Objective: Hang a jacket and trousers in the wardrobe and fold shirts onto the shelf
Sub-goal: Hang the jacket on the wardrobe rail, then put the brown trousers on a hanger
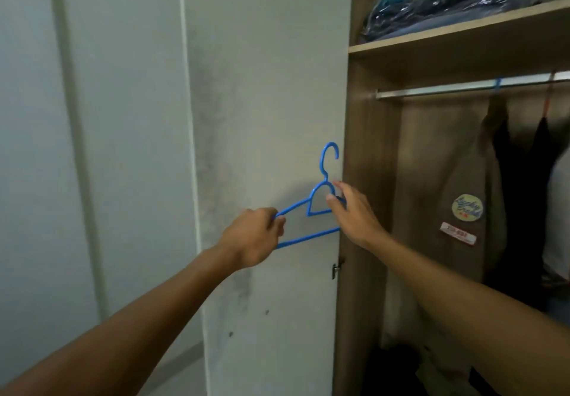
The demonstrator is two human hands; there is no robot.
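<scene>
Progress: early | both hands hold bare blue hanger [311,210]: left hand [256,235] grips its left end, right hand [348,210] pinches shoulder | brown jacket [447,185] on rail [462,88] | trousers, shirts unseen, likely pending

a wooden shelf [462,40] runs across the top of the open wardrobe [364,148] in front of me. on it lies a clear plastic bag [447,3] stuffed with folded dark blue and teal clothes, sitting near the shelf's front edge. just under the shelf a metal rail [447,88] spans the wardrobe, carrying a brown jacket [447,195] on a blue hook and dark garments [530,179] beside it.
</scene>
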